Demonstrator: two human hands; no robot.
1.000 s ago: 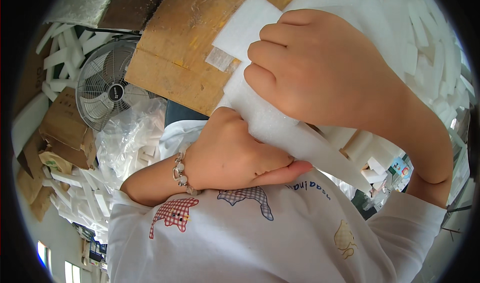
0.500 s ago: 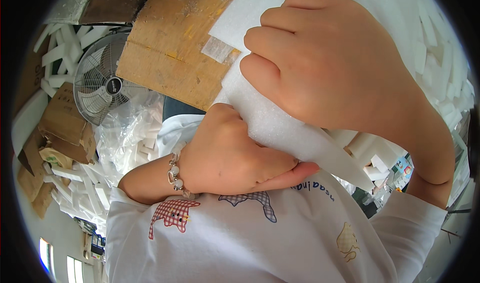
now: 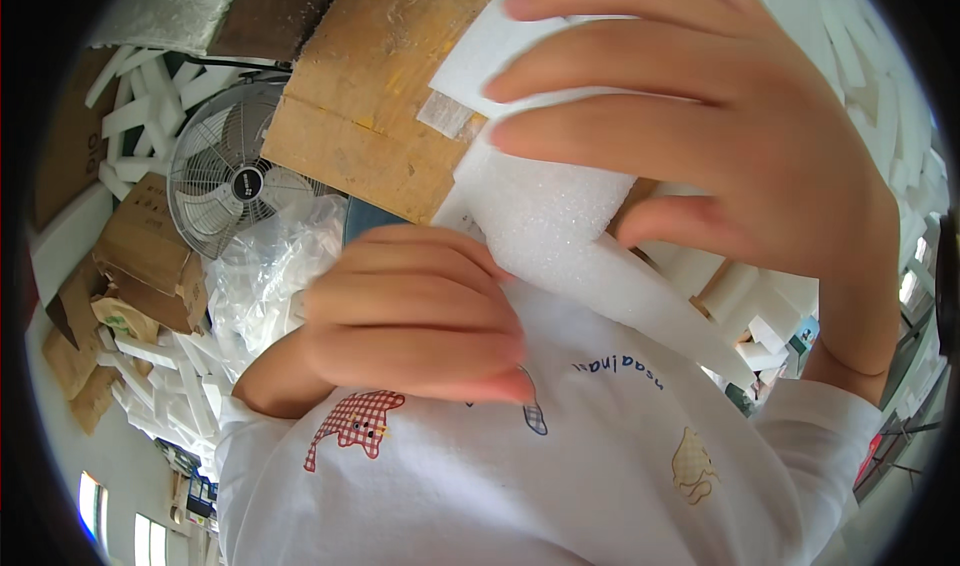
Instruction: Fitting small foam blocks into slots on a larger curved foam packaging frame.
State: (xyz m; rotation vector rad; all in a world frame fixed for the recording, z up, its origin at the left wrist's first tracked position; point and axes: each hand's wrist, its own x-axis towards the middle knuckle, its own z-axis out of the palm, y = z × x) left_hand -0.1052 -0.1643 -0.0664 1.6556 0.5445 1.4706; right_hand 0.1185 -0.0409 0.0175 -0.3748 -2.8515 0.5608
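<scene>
A white foam sheet (image 3: 560,206) lies bent over the near edge of a wooden board (image 3: 350,126), its long tapering flap hanging down beside my shirt. Over its right part my right hand (image 3: 740,116) is open, fingers stretched and spread, thumb well apart. I cannot tell whether its fingertips touch the foam. My left hand (image 3: 415,316) is at the left of the flap, in front of my shirt, closed with the fingers curled together. It is smeared by motion, and what it holds, if anything, is hidden. Another flat white foam piece (image 3: 480,56) lies farther back on the board.
A round fan (image 3: 235,171) stands left of the board, above a heap of clear plastic film (image 3: 275,256). Cardboard boxes (image 3: 150,256) and piled white foam strips (image 3: 170,386) fill the left side. More foam strips (image 3: 860,96) are heaped at the right.
My right hand has opened from a closed fist, spreading its fingers and thumb. My left hand has shifted left, away from the foam flap, and turned. The view has moved slightly.
</scene>
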